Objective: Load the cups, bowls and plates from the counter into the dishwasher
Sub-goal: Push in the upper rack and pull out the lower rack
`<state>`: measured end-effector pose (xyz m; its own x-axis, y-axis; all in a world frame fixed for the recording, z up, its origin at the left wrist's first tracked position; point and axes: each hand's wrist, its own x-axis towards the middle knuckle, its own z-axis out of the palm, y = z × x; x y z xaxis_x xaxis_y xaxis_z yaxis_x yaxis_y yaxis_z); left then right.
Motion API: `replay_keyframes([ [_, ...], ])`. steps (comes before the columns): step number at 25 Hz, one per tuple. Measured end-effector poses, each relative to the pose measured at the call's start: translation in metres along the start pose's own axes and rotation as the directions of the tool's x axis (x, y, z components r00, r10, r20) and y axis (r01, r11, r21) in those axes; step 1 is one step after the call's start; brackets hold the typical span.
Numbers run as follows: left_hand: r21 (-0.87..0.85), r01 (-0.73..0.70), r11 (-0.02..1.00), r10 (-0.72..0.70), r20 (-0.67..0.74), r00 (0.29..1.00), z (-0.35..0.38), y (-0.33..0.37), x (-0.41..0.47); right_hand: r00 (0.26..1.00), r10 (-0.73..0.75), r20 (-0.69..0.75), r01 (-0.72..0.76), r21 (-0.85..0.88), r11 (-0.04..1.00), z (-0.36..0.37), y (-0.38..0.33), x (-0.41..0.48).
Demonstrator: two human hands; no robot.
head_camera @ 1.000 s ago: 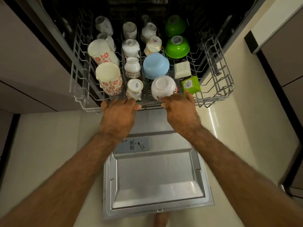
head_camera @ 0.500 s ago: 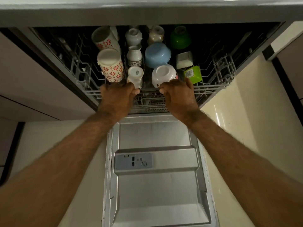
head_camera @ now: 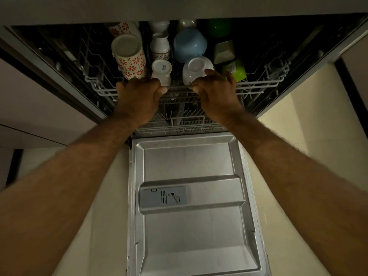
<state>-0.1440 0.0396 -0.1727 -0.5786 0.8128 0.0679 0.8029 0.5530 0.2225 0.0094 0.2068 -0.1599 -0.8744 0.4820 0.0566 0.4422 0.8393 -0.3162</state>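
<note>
The upper rack [head_camera: 258,84] is seen largely inside the dishwasher, with a floral mug [head_camera: 130,58], a small white cup [head_camera: 161,69], a white bowl [head_camera: 194,69] and a blue bowl [head_camera: 189,44] upturned in it. Its front rail is gripped by the left hand [head_camera: 138,96] and right hand [head_camera: 218,94], fingers [head_camera: 153,82] curled closed around it. The white bowl is touched by 1 right fingertip. The open door [head_camera: 189,156] lies below.
</note>
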Motion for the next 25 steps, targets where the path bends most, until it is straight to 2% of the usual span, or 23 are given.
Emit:
replay_keyframes([
  [13, 0.114, -0.008, 0.993, 0.015, -0.059, 0.998, 0.006, 0.003, 0.000, 0.998, -0.043, -0.041, 0.042, -0.023, 0.999, 0.005, 0.008, 0.005],
  [17, 0.078, 0.029, 0.997, -0.024, -0.068, 0.997, -0.001, 0.011, -0.011, 0.996, 0.008, -0.093, -0.017, -0.093, 0.996, 0.004, -0.007, -0.006],
  [21, -0.019, 0.047, 0.999, -0.048, -0.061, 0.997, -0.003, 0.026, -0.052, 0.984, 0.044, -0.175, -0.042, 0.011, 0.999, 0.016, -0.019, -0.050],
  [25, -0.057, 0.074, 0.996, -0.075, -0.011, 0.997, 0.001, 0.040, -0.102, 0.989, 0.040, -0.143, -0.035, 0.040, 0.999, 0.031, -0.023, -0.099],
])
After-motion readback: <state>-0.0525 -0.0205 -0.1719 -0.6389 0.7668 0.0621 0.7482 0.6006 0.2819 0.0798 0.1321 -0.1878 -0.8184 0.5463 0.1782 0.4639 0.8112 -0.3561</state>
